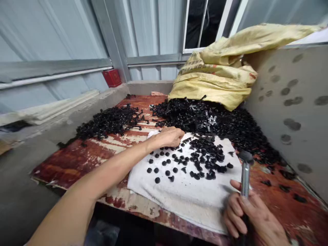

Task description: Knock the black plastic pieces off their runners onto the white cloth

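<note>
Right hand (252, 212) wrapped firmly round handle of hammer-like tool (245, 179), dark round head up, near right. Left hand (169, 137) curled low at cloth's far edge, fingertips hidden; can't tell if anything's pinched. Small black caps (202, 159) on white cloth (184, 198): loose rows left, jumble right. Beyond, big black heap (189, 116) spilling from yellow sack (212, 85); smaller pile (107, 123) far left on worn red table (61, 167).
</note>
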### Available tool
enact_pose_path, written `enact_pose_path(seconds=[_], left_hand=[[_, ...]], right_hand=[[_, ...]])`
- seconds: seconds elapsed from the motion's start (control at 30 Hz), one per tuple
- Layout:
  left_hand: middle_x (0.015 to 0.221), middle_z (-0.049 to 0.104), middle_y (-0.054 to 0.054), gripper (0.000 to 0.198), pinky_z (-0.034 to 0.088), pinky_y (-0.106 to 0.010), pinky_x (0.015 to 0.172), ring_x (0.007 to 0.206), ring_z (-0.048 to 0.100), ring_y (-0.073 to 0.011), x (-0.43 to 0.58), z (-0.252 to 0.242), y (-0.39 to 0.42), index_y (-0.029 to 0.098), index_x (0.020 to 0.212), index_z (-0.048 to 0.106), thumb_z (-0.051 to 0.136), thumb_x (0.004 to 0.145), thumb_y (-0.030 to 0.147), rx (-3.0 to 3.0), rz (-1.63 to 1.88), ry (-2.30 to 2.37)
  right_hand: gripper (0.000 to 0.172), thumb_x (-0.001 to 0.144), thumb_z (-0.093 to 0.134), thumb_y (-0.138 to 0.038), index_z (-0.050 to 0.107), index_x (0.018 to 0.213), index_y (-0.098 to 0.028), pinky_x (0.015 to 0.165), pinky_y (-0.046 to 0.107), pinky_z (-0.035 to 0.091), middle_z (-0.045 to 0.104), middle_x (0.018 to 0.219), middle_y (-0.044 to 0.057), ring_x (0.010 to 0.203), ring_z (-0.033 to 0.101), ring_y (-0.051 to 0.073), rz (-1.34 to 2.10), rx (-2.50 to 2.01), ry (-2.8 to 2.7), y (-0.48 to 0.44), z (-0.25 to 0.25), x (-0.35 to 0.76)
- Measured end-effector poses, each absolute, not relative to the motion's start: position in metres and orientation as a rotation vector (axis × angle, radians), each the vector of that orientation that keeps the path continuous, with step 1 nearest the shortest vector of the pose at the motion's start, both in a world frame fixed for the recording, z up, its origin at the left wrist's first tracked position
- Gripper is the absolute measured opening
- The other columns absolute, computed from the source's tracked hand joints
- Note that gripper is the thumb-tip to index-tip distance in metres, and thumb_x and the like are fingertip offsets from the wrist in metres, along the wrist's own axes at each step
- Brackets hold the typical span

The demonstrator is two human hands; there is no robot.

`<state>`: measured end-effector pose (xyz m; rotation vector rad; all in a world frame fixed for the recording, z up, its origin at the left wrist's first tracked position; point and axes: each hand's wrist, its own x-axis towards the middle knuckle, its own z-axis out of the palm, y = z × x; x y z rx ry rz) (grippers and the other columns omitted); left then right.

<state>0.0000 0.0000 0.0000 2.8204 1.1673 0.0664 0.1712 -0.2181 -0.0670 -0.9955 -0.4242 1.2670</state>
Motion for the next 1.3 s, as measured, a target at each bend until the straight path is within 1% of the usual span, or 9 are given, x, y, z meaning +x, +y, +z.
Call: enact_pose_path(seconds=[0.2, 0.37, 0.53, 0.67, 0.8, 0.93, 1.07, 1.2, 1.3], left_hand=[[0.068, 0.066, -0.004, 0.022, 0.034, -0.024, 0.055, 0.065, 0.057, -0.0159, -0.012, 0.0, 0.021, 0.015, 0.074, 0.069, 0.047, 0.071, 0.013, 2.611, 0.08, 1.213], [0.063, 0.063, -0.002, 0.021, 0.035, -0.022, 0.053, 0.061, 0.056, -0.0142, -0.013, -0.006, 0.031, 0.014, 0.072, 0.069, 0.049, 0.069, 0.012, 2.542, 0.076, 1.272], [0.073, 0.066, -0.004, 0.025, 0.038, -0.023, 0.059, 0.068, 0.057, -0.0157, -0.02, -0.004, 0.025, 0.013, 0.08, 0.071, 0.046, 0.074, 0.014, 2.547, 0.153, 1.28], [0.083, 0.065, -0.005, 0.021, 0.042, -0.025, 0.071, 0.082, 0.058, -0.0183, -0.03, 0.008, 0.011, 0.015, 0.082, 0.069, 0.05, 0.075, 0.017, 2.632, 0.159, 1.231], [0.092, 0.064, -0.007, 0.024, 0.042, -0.029, 0.08, 0.094, 0.056, -0.0216, -0.028, 0.011, -0.006, 0.017, 0.089, 0.068, 0.047, 0.078, 0.018, 2.803, 0.17, 1.148], [0.083, 0.067, -0.007, 0.023, 0.041, -0.035, 0.079, 0.083, 0.059, -0.0228, -0.014, 0.005, -0.017, 0.019, 0.081, 0.067, 0.045, 0.078, 0.016, 2.812, 0.057, 1.187], [0.074, 0.068, -0.007, 0.023, 0.041, -0.037, 0.077, 0.077, 0.062, -0.0232, -0.002, 0.001, -0.024, 0.019, 0.078, 0.066, 0.046, 0.073, 0.009, 2.738, 0.07, 1.343], [0.072, 0.068, -0.005, 0.022, 0.04, -0.031, 0.069, 0.072, 0.061, -0.02, -0.01, -0.003, -0.018, 0.019, 0.075, 0.065, 0.046, 0.07, 0.008, 2.662, 0.262, 1.332], [0.071, 0.066, -0.002, 0.02, 0.039, -0.026, 0.063, 0.068, 0.058, -0.0163, -0.031, -0.005, -0.003, 0.018, 0.072, 0.063, 0.046, 0.069, 0.008, 2.536, 0.46, 1.351]], right_hand=[[0.035, 0.077, 0.076, -0.039, 0.064, 0.106, -0.024, 0.036, 0.019, 0.038, 0.047, 0.061, -0.006, 0.043, 0.04, 0.006, 1.251, -1.011, -0.439, -0.22, -0.065, 0.171], [0.032, 0.076, 0.076, -0.038, 0.063, 0.103, -0.027, 0.037, 0.02, 0.039, 0.047, 0.061, -0.006, 0.042, 0.039, 0.007, 1.28, -0.972, -0.432, -0.22, -0.066, 0.172], [0.033, 0.076, 0.077, -0.038, 0.064, 0.103, -0.026, 0.037, 0.019, 0.038, 0.046, 0.062, -0.006, 0.042, 0.04, 0.006, 1.26, -0.98, -0.425, -0.221, -0.067, 0.171], [0.032, 0.075, 0.076, -0.038, 0.064, 0.103, -0.026, 0.036, 0.019, 0.037, 0.047, 0.061, -0.006, 0.041, 0.04, 0.006, 1.261, -0.973, -0.442, -0.22, -0.069, 0.173], [0.031, 0.076, 0.076, -0.035, 0.065, 0.104, -0.026, 0.036, 0.019, 0.037, 0.048, 0.062, -0.005, 0.042, 0.041, 0.006, 1.254, -0.966, -0.447, -0.22, -0.07, 0.173], [0.03, 0.077, 0.075, -0.034, 0.065, 0.104, -0.025, 0.036, 0.018, 0.038, 0.047, 0.061, -0.005, 0.042, 0.041, 0.006, 1.237, -0.967, -0.451, -0.218, -0.069, 0.171], [0.032, 0.077, 0.075, -0.035, 0.064, 0.105, -0.025, 0.035, 0.018, 0.039, 0.046, 0.06, -0.006, 0.041, 0.04, 0.006, 1.242, -0.998, -0.458, -0.219, -0.066, 0.171], [0.029, 0.075, 0.076, -0.038, 0.064, 0.098, -0.024, 0.035, 0.019, 0.04, 0.047, 0.06, -0.005, 0.042, 0.04, 0.007, 1.251, -1.022, -0.438, -0.22, -0.063, 0.17], [0.033, 0.074, 0.077, -0.038, 0.064, 0.101, -0.025, 0.035, 0.019, 0.04, 0.047, 0.06, -0.005, 0.042, 0.04, 0.007, 1.245, -1.036, -0.426, -0.219, -0.063, 0.17]])
